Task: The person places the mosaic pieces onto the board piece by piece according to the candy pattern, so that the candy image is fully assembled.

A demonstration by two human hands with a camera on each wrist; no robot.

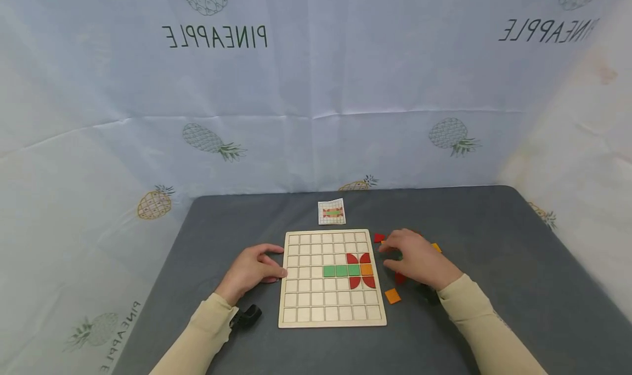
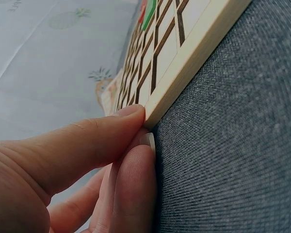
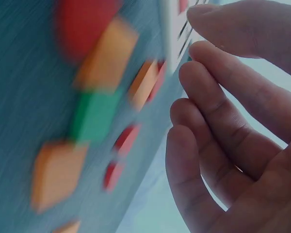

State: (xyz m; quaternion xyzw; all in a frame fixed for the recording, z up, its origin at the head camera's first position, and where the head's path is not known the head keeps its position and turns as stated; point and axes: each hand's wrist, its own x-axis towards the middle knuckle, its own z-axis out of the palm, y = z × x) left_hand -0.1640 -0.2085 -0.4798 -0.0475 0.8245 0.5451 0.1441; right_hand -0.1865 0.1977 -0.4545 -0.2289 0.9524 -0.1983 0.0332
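Touching gridded pale-wood board (image 1: pixel 328 298) with relaxed left hand (image 1: pixel 249 271); off right edge with empty right hand (image 1: pixel 418 259). Unobstructed only from right wrist: loose green block (image 3: pixel 94 116).

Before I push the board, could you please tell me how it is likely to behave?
The board looks wooden with a straight, solid edge, so it should stay stiff. It lies flat on the table, so it would probably slide rather than roll or tip. Loose tiles lie beside it, so the set tiles might also slip if it tilts.
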